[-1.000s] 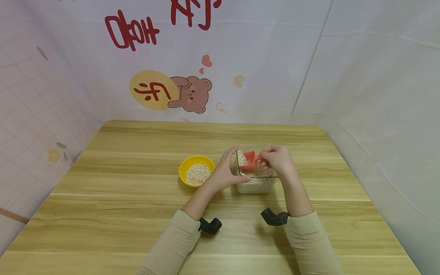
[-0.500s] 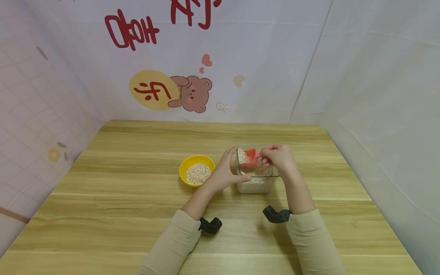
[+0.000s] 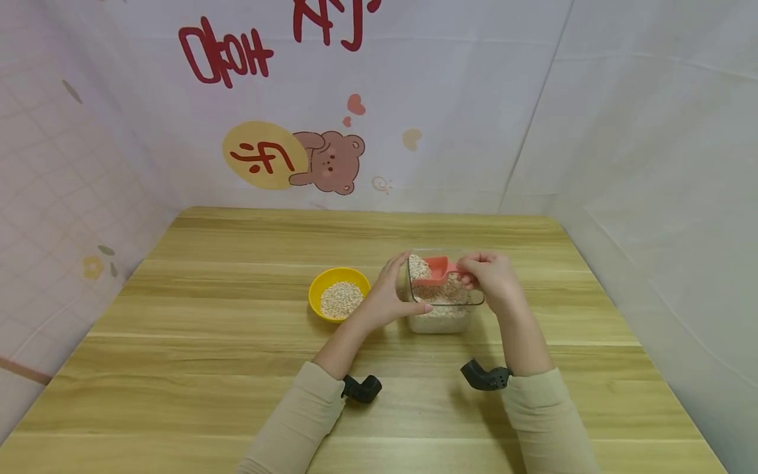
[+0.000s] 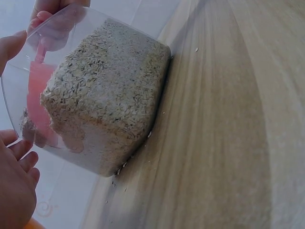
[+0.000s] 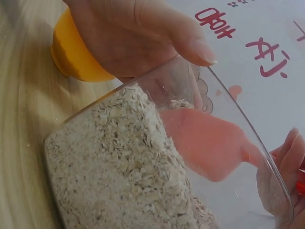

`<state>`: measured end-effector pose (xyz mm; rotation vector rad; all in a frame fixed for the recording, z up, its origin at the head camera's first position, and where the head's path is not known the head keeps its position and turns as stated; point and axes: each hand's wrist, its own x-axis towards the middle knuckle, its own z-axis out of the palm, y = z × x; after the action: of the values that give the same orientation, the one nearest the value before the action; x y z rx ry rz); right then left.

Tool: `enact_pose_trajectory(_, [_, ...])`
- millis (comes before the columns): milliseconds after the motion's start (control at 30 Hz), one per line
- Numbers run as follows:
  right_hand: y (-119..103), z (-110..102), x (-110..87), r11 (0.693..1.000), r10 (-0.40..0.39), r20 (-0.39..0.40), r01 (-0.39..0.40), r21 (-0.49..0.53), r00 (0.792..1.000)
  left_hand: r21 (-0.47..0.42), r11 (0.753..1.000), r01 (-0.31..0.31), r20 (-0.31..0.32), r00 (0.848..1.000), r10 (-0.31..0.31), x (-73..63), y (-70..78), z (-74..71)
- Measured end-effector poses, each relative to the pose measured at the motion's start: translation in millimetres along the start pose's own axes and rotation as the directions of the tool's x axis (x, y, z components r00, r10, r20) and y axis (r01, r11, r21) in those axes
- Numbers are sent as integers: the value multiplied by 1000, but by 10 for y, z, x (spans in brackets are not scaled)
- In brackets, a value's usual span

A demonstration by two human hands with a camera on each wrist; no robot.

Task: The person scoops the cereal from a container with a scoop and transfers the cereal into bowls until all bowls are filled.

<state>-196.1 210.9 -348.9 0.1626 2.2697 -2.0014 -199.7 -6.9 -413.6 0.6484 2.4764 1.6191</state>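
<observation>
Two things are being grasped: a pink scoop by the fingers of the right hand, pinching its handle, and a clear container by the left hand, clasped around its left side. Oats are being carried in the scoop within the container's rim; whether the oats heaped below are being touched cannot quite be told. A yellow bowl is being slightly overlapped by the left hand; rightward, wide room is being left before the edge of the wooden table.
</observation>
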Motion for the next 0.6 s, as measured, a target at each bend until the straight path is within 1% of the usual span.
enact_pose_trajectory(233, [64,-50,-4,996,-16,-18,17,86,1000,-2,1000,-7,2,1000,7,-14,5,-10])
enact_pose_trajectory(333, [87,-76,-8,992,-16,-13,17,128,1000,-1,1000,-14,2,1000,14,-14,7,-11])
enact_pose_trajectory(433, [102,-99,-15,984,-6,-6,7,180,1000,3,1000,-21,3,1000,21,-12,4,-12])
enact_pose_trajectory(600, [115,-141,-23,969,8,12,-11,247,1000,3,1000,-14,12,1000,14,-7,5,-9])
